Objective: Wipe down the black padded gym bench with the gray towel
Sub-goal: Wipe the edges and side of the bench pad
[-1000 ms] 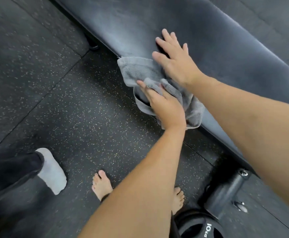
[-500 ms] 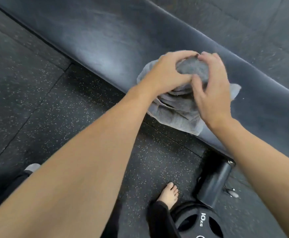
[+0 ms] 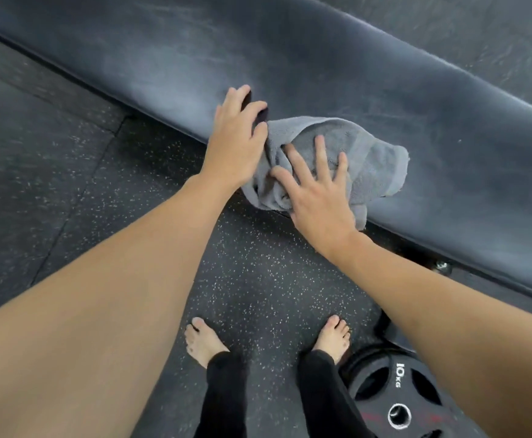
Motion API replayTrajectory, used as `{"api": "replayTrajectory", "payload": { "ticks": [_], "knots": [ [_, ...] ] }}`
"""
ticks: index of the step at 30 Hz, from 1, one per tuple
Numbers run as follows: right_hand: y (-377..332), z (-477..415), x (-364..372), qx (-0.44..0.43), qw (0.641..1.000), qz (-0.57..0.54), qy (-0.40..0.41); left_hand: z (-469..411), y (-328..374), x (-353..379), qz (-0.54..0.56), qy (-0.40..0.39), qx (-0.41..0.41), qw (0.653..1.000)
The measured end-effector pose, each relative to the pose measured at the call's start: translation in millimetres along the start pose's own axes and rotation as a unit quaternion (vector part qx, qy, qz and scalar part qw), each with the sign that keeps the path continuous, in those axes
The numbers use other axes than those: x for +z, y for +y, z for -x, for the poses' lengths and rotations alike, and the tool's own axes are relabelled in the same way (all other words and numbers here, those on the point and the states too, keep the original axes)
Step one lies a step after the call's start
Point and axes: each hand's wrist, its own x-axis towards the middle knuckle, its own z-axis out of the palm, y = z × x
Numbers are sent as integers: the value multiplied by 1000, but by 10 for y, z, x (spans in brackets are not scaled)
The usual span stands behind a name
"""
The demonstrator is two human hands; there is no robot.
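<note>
The black padded gym bench (image 3: 353,74) runs diagonally from the upper left to the right edge. The gray towel (image 3: 369,153) lies bunched on its near edge, with part of it hanging over the side. My right hand (image 3: 318,188) presses flat on the towel, fingers spread apart. My left hand (image 3: 236,143) rests on the bench's near edge just left of the towel, touching its side, fingers loosely bent and gripping nothing.
A black 10 kg weight plate (image 3: 397,403) lies on the speckled rubber floor (image 3: 258,279) at the lower right, beside my bare right foot (image 3: 334,336). My left foot (image 3: 201,339) stands nearby. A bench frame bolt (image 3: 441,266) shows under the pad.
Both hands were bunching the towel together half a second ago. Now the left hand has let go and sits beside it, and the right hand lies flat on top.
</note>
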Motion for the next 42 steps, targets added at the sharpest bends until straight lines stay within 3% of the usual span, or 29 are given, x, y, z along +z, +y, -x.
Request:
{"api": "replayTrajectory", "payload": {
  "ticks": [7,14,16,19,21,23,25,27,29,31,32,35,39,42],
  "knots": [
    [298,328,34,-6,999,25,38,8,51,-62,-97,-45,49,993],
    [970,1257,189,118,992,34,25,42,774,539,-166,-146,203,954],
    [1133,1520,227,153,987,26,40,97,909,811,-180,-172,213,945],
    [1331,1957,276,247,967,-35,55,212,891,1082,-240,-119,203,942],
    [1357,2207,278,356,923,-124,74,244,866,1116,-255,-91,201,941],
    [1293,2318,214,462,845,-231,140,250,901,1132,-259,-92,202,940],
    [1155,2208,131,550,725,-329,252,268,981,1177,-261,-85,208,939],
    [999,1921,73,612,569,-417,358,238,1135,1287,-266,-87,240,930],
    [838,1562,25,644,434,-475,413,142,1362,1444,-256,-107,288,917],
    [747,1274,-32,663,343,-502,435,25,1642,1640,-245,-131,335,900],
    [732,1183,-57,669,315,-506,444,-43,1803,1746,-243,-138,355,892],
    [791,1173,-59,673,294,-510,448,-216,2291,2116,-231,-150,386,880],
    [1131,1473,50,670,325,-497,446,-214,2539,2514,-288,-122,399,862],
    [1421,1664,139,677,332,-478,450,-213,2501,2560,-269,-103,408,866]
  ]
}}
